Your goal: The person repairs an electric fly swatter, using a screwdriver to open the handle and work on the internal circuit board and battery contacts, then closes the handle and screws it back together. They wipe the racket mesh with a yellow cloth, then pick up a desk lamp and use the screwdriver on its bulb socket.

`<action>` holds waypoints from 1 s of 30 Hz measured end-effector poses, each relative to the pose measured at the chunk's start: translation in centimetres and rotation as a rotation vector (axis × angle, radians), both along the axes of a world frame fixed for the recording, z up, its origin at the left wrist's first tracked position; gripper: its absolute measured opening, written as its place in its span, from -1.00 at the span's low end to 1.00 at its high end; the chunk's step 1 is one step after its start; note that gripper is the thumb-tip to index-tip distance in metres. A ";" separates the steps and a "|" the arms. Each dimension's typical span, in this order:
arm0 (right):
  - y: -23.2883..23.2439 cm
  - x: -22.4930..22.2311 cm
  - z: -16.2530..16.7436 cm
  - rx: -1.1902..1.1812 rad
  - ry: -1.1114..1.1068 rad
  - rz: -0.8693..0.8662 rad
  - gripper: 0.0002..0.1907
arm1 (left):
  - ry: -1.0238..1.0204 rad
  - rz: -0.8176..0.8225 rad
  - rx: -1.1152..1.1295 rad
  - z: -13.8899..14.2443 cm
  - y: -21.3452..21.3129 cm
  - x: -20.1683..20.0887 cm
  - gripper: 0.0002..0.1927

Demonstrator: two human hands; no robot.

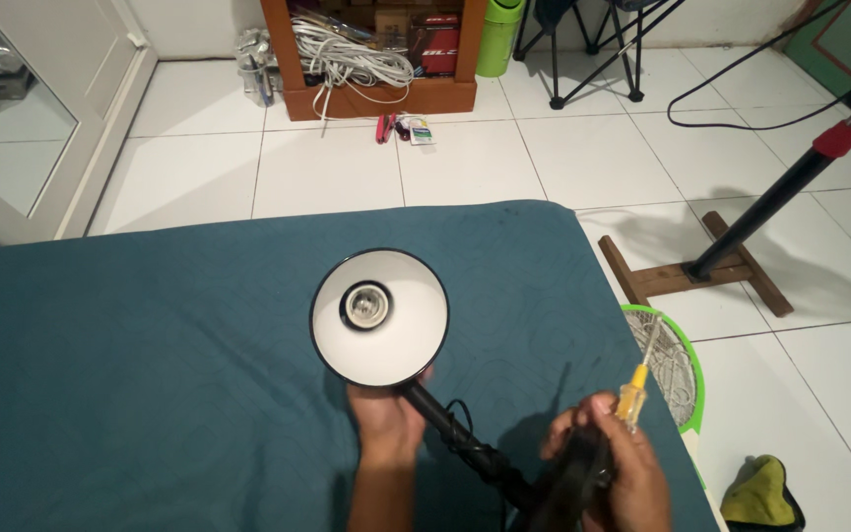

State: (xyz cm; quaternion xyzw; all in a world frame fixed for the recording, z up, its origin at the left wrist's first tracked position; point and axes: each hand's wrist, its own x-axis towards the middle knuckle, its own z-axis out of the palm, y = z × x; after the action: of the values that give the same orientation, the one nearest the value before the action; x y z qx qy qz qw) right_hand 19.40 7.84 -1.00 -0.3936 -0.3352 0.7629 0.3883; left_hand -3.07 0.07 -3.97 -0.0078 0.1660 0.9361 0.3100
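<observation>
two bare hands work at the near edge of a surface covered in a dark teal patterned cloth (pixel 150 345), seen from above by a camera on the person's head. the left hand (pixel 386 419) sits just under the shade of a black desk lamp (pixel 379 315), its fingers curled around the neck where the shade meets the arm, holding it up. the shade is round, black outside and white inside, tipped so its open face looks up at the camera, and an empty metal bulb socket (pixel 366 304) shows at its centre. the lamp's black jointed arm (pixel 465 448) runs down and to the right from the shade to the right hand (pixel 618 473), whose fingers are closed around the lamp's black lower end and, in the same grip, a small screwdriver (pixel 635 386) with a clear yellow handle and a thin metal shaft pointing up and away from the person. beyond the right edge of the cloth, on the white tiled floor (pixel 445 167), lies a green-framed racket with a wire mesh face (pixel 677 369), partly hidden by the cloth's edge, and a yellow-green and dark bundle of cloth (pixel 760 493) lies nearer the lower right corner. a black pole with a red collar (pixel 790 187) rises from a crossed wooden base (pixel 701 271). at the top of the view stands a wooden shelf (pixel 376 94) holding coiled white cables (pixel 352 54), with a green cylinder (pixel 499 39) beside it and a few small items on the floor before it.
</observation>
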 end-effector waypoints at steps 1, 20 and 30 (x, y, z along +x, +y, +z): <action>0.2 0.2 0.0 -0.028 -0.049 -0.033 -0.73 | -0.037 0.091 -0.115 1.0 -0.3 -0.4 -0.69; 3.6 1.6 2.5 0.326 -0.761 0.384 -0.75 | 0.437 0.017 -0.199 -2.5 -5.2 -6.8 -0.70; -0.1 1.0 15.1 0.618 -1.063 0.909 -0.55 | 0.324 0.069 -0.414 2.9 -4.2 -3.7 -0.73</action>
State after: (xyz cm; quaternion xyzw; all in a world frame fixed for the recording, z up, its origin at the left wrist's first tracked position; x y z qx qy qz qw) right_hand 20.41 7.71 14.05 -0.4046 -0.8041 0.4272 -0.0849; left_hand -6.73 -4.16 -1.11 0.0733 0.4011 0.8813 0.2389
